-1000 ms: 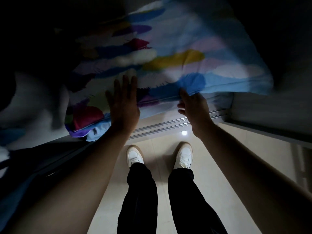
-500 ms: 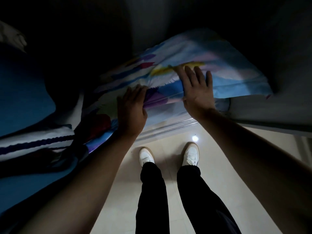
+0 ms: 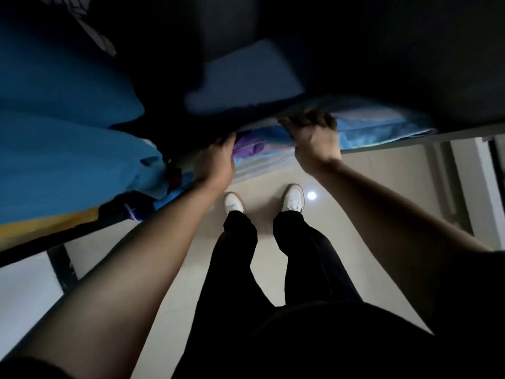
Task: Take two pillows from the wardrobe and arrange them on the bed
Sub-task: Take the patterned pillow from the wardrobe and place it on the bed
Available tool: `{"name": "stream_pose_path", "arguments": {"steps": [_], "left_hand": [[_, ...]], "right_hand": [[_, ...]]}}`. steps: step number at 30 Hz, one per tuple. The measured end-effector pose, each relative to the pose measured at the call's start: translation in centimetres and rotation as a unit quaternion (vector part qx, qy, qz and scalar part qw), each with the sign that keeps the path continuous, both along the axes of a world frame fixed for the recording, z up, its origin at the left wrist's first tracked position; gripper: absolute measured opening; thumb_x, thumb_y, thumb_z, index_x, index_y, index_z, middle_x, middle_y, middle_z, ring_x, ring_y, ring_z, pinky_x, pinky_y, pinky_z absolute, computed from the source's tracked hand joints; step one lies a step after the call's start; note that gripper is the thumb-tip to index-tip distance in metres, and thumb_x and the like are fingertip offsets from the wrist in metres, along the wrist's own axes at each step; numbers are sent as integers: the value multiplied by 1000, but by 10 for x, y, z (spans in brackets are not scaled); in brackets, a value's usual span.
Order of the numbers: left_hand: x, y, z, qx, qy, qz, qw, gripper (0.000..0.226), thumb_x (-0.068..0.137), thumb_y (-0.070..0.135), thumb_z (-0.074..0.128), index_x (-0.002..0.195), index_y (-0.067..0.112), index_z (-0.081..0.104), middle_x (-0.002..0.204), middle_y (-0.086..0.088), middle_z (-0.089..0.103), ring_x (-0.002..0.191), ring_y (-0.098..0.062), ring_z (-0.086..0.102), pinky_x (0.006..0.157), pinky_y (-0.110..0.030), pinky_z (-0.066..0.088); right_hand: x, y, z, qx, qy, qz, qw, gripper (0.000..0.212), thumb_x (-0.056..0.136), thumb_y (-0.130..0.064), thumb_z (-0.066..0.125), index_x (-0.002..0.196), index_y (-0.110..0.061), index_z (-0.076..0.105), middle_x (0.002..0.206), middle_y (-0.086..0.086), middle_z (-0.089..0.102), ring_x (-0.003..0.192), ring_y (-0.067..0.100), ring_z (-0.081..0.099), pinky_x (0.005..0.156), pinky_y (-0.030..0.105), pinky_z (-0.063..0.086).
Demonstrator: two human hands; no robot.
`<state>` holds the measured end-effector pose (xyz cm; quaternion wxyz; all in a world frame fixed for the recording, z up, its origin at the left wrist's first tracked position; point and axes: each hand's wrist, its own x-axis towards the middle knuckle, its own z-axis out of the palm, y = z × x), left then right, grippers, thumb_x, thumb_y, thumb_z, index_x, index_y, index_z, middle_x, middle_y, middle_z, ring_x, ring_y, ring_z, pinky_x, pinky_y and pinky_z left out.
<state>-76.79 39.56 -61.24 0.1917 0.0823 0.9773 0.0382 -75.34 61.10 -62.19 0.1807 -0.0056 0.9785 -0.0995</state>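
Both hands grip the front edge of the pillow (image 3: 382,127), which lies on a shelf (image 3: 426,138) inside the wardrobe (image 3: 410,50). Left hand (image 3: 217,161): closed on the purple corner, fingers wrapped over the top, thumb side toward the camera. Right hand (image 3: 314,138): closed on the edge further right, fingers (image 3: 306,119) curled over the top face and pressed into the fabric. The hands are set apart along the same edge. Most of the pillow is deep in the shelf; its rear is lost in shadow.

Risks, judged from this position:

1. Load above. A dark blue pad (image 3: 246,80) rests on the pillow. Pulling the pillow straight out may drag the pad with it and drop it to the floor (image 3: 273,173). Cause: friction between the two fabrics.
2. Neighbouring bedding. Blue bedding (image 3: 68,160) is bunched just beside the left hand and overhangs the shelf front. The left corner of the pillow may snag it and tip it out.
3. Grip on cover only. If the fingers hold only loose cover, the filling may lag and the cover may stretch or slip free.
4. Poor light. The wardrobe interior is dark, so a catch at the rear of the shelf cannot be seen in time.
5. Footing. Both shoes (image 3: 233,203) stand close to the shelf front; anything that falls lands on or near them.

No second pillow can be told apart in this view.
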Motion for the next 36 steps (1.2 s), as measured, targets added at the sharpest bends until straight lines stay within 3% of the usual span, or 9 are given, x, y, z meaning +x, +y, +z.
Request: {"name": "stream_pose_path", "arguments": {"steps": [6,9,19,25,28,36], "left_hand": [[35,-1,43,-17,-13,-71,997,38,85,24,64,122,28,56,115,-4,68,92,-38,68,70,-40,52],[50,-16,59,-9,-2,-114,993,31,84,29,64,115,27,57,111,-4,69,91,-39,68,70,-40,52],[90,-65,125,81,59,-219,971,28,84,31,58,112,31,59,106,-2,70,93,-36,66,74,-40,51],[108,-41,178,115,108,-326,932,24,78,28,56,101,28,61,89,-3,71,82,-36,66,62,-34,45],[124,-23,201,127,121,-335,926,23,75,28,56,96,29,63,80,-5,71,76,-37,65,57,-30,34],[183,35,227,119,115,-347,923,19,74,27,56,91,30,64,74,-4,69,74,-33,64,57,-28,34]], "right_hand": [[57,1,44,8,-7,-5,1000,66,82,-10,49,142,-37,48,128,2,65,120,33,51,105,43,32],[81,-11,65,20,9,-19,1000,56,86,-14,46,138,-35,52,129,-1,65,122,28,52,106,42,30],[172,-64,163,93,58,-84,990,44,93,-22,41,132,-32,56,130,-7,63,122,22,54,100,39,34],[228,-56,212,98,97,-167,976,46,95,-17,44,137,-33,54,144,-14,54,132,16,48,101,38,34],[249,-44,234,90,123,-189,970,40,94,-20,51,130,-33,60,135,-11,62,125,17,55,100,37,37],[310,13,253,124,106,-175,971,35,96,-26,47,127,-37,60,119,-9,70,112,17,63,95,33,42]]}}
